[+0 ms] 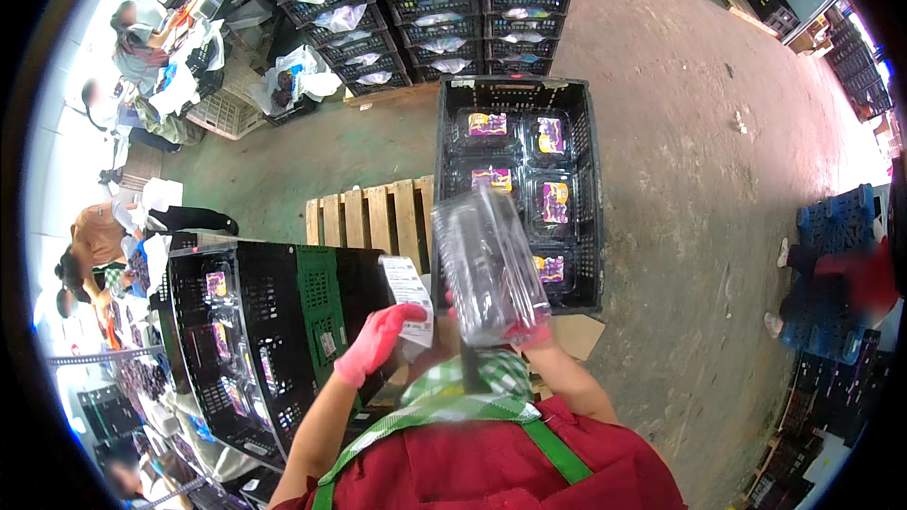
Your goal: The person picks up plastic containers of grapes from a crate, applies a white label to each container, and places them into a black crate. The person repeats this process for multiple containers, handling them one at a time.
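Observation:
My left hand (382, 340), in a pink glove, grips a strip of printed white labels (409, 294). In my right hand (530, 331), gloved in pink too, is a clear plastic clamshell container (485, 262), tilted and partly blurred. This container is above the lower left part of a black plastic crate (594, 156). Clear packs with purple and yellow labels lie in the crate, among them one at the upper left (487, 125) and one at the right (555, 202). The container hides part of the crate's inside.
A wooden pallet (372, 216) lies left of the crate. Stacked crates (283, 297) with labelled packs stand at lower left. Tall stacks of black crates (439, 18) rise beyond. Several people are at the left; another person (861, 273) is at the far right by blue pallets (836, 227).

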Tool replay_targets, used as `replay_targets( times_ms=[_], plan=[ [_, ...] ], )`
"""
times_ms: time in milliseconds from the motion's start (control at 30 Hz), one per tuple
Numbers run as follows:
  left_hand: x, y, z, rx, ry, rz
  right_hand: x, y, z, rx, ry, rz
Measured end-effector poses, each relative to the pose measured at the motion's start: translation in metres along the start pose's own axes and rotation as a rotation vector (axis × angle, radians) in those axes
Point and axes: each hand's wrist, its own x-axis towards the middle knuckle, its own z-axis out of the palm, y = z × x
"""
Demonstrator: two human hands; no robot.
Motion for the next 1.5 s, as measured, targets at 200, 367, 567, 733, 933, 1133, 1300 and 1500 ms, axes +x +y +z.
replay_targets(
  times_ms=[200,367,567,733,933,1133,1300,1500],
  plan=[
    [-0.024,-0.009,0.013,-0.514,0.458,-0.229,0.011,-0.123,-0.073,-0.305,0.364,-0.197],
    [-0.025,0.004,0.004,-0.683,0.487,-0.252,0.016,-0.188,-0.107,-0.452,0.371,-0.279],
    [-0.042,-0.029,0.004,-0.934,0.479,-0.334,0.076,-0.207,-0.091,-0.544,0.475,-0.334],
    [-0.036,-0.032,0.013,-0.910,0.601,-0.313,0.193,-0.222,-0.098,-0.674,0.434,-0.686],
    [-0.032,-0.022,0.005,-0.739,0.632,-0.319,0.294,-0.208,-0.121,-0.769,0.588,-0.538],
    [-0.057,-0.025,-0.021,-0.761,0.816,-0.505,0.264,-0.039,-0.066,-1.172,0.399,-0.482],
    [-0.097,-0.005,-0.058,-1.162,0.700,-0.302,0.247,0.079,-0.026,-1.462,0.106,-0.093],
    [-0.189,-0.056,-0.082,-1.112,0.935,0.000,0.270,0.272,0.054,-1.547,-0.303,0.149]
  ],
)
